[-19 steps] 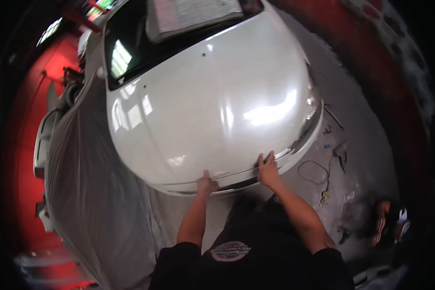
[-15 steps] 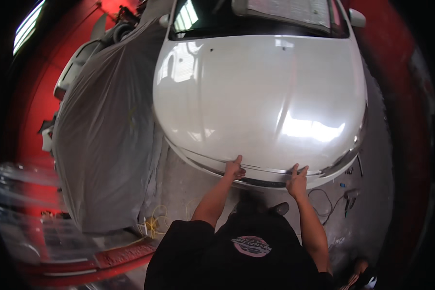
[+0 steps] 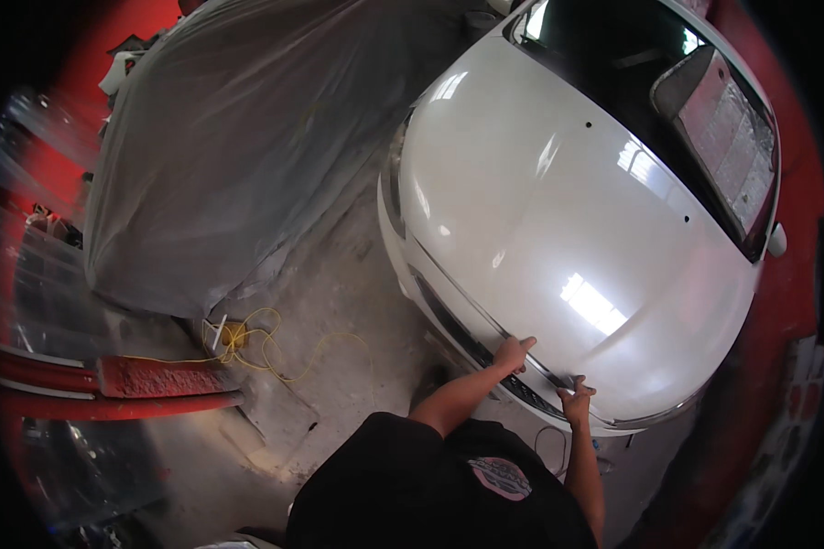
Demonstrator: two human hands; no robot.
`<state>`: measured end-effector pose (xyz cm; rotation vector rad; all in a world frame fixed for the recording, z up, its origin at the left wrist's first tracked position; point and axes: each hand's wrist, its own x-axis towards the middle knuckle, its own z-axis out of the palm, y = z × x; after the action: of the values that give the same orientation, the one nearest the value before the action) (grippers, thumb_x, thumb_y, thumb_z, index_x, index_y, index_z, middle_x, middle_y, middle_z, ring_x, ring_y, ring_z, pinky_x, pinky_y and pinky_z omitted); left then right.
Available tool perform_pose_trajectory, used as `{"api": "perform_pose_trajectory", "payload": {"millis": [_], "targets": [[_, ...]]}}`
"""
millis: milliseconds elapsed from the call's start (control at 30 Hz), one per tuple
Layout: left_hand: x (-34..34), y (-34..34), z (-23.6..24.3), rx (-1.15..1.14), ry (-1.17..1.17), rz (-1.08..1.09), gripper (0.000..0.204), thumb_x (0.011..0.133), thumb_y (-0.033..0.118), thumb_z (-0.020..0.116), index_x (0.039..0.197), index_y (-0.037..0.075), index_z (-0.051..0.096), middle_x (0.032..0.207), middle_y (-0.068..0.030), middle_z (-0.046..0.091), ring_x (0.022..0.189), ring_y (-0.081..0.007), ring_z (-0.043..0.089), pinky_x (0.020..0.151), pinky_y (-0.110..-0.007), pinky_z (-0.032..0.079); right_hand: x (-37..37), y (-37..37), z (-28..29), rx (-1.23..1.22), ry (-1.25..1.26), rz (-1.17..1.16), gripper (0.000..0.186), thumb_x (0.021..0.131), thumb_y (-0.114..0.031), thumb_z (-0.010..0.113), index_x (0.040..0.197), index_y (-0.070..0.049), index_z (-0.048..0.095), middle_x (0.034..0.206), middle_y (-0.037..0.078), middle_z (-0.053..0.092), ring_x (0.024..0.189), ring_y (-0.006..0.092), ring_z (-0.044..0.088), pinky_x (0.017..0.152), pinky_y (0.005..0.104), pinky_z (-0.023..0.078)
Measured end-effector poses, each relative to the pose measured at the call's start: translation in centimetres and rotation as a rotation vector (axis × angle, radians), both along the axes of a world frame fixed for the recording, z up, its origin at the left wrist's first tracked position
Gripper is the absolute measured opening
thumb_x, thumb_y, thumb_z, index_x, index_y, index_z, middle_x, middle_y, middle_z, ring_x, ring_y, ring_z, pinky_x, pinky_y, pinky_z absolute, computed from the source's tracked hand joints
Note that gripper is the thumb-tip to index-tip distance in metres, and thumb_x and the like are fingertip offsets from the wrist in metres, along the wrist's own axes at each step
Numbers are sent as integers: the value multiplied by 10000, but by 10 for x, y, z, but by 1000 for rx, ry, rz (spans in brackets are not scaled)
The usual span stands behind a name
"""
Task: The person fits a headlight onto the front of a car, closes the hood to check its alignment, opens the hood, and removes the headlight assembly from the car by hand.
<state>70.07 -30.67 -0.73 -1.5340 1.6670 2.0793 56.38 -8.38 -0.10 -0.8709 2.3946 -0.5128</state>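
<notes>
A white car (image 3: pixel 568 220) fills the right side, its bonnet closed. At the bonnet's front lip, above a dark grille (image 3: pixel 460 329), a narrow trim strip runs crosswise. My left hand (image 3: pixel 513 354) grips this edge, one finger stretched onto the bonnet and the others curled at the lip. A short way to the right, my right hand (image 3: pixel 577 399) rests on the same edge with fingers apart, touching trim and paint. The undersides of both hands are hidden. My black shirt sleeves and torso show below.
A grey-draped vehicle (image 3: pixel 211 146) stands left. A tangled yellow cable (image 3: pixel 238 340) lies on the concrete floor (image 3: pixel 330 430) beside a red metal beam (image 3: pixel 165 377). Clear sheets (image 3: pixel 82 467) are at lower left. A silver sunshade (image 3: pixel 719 146) sits at the windscreen.
My view has swung leftward, so the car now appears farther right and rotated. Both hands remain at the bonnet's front edge. The person seen earlier at lower right is out of sight.
</notes>
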Motion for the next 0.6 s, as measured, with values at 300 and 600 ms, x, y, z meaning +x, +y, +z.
{"api": "perform_pose_trajectory", "payload": {"millis": [300,600], "targets": [[8,-7,-2,102,159,-60,640,971,505,559,777,-102,610,550,-163,622,472,-246,639,500,-389,511,-10,17,13,252,163,85,966,774,-244,750,1516,84,225,1232,387,562,1203,517,527,1051,439,423],[-3,5,-43,94,156,-44,580,940,482,609,841,-84,679,624,-187,663,534,-296,661,587,-438,519,52,-40,61,224,42,146,825,786,-221,754,1486,1,379,1395,316,487,1247,465,527,1029,468,453]]}}
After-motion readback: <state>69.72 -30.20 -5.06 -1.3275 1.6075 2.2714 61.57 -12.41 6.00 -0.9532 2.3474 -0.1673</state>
